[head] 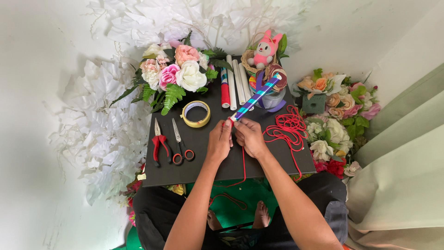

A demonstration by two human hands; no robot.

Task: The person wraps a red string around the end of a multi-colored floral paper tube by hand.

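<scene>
Head view showed both hands meeting at the near end of a striped blue-and-purple stick, whose long axis ran up and to the right, away from the body, above the black board. Left hand and right hand were each pinched shut there, touching, with red cord trailing off rightward.
</scene>
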